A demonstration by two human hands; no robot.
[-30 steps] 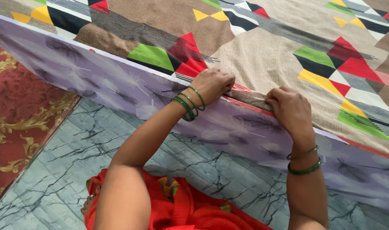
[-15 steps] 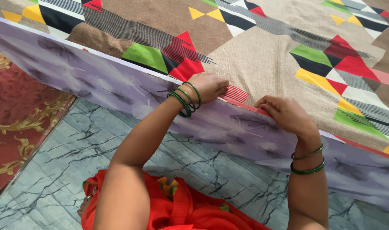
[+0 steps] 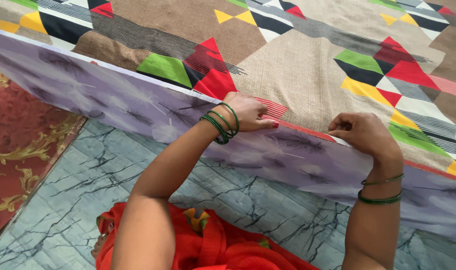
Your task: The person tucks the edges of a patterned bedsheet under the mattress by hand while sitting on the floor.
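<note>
A bed sheet with brown ground and red, green, yellow and black triangles covers the mattress top. The mattress side is pale purple with a dark feather print. My left hand rests at the mattress's upper edge, fingers pressed onto the sheet's hem there; green bangles ring its wrist. Further right, my right hand is curled over the same edge, pinching the sheet's hem. Its wrist also carries green bangles.
Grey-blue marble-pattern floor tiles lie below the mattress. A red rug with gold pattern covers the floor at left. My orange-red garment fills the bottom centre.
Both hands have slid to the right along the mattress edge, and the right hand has curled tighter on the sheet's hem.
</note>
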